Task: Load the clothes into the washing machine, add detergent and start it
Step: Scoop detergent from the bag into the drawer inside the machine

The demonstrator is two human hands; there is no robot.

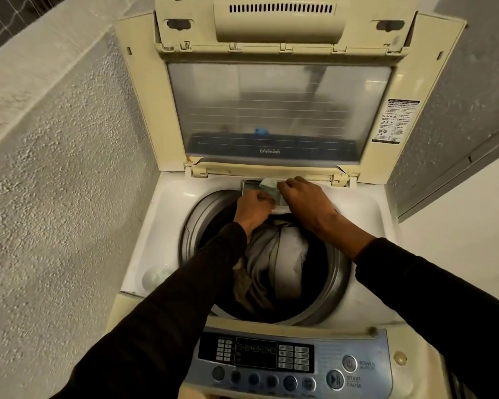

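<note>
Both hands work at the back rim of the washing machine (144,226), over the open detergent drawer (249,187). The left hand (255,207) and the right hand (305,197) hold between them a small pale green detergent sachet (268,187); each grip is narrow, fingers pinching one side of the sachet, which lies just above the drawer. Below the wrists, the clothes (274,260), grey, white and olive, lie inside the steel drum (340,272). The lid (271,105) stands folded upright behind the hands, with a tinted window. Nearest to the camera is the blue control panel (294,364) with round buttons. A rough plastered wall (55,182) stands on the left, and a grey wall (458,96) on the right.
</note>
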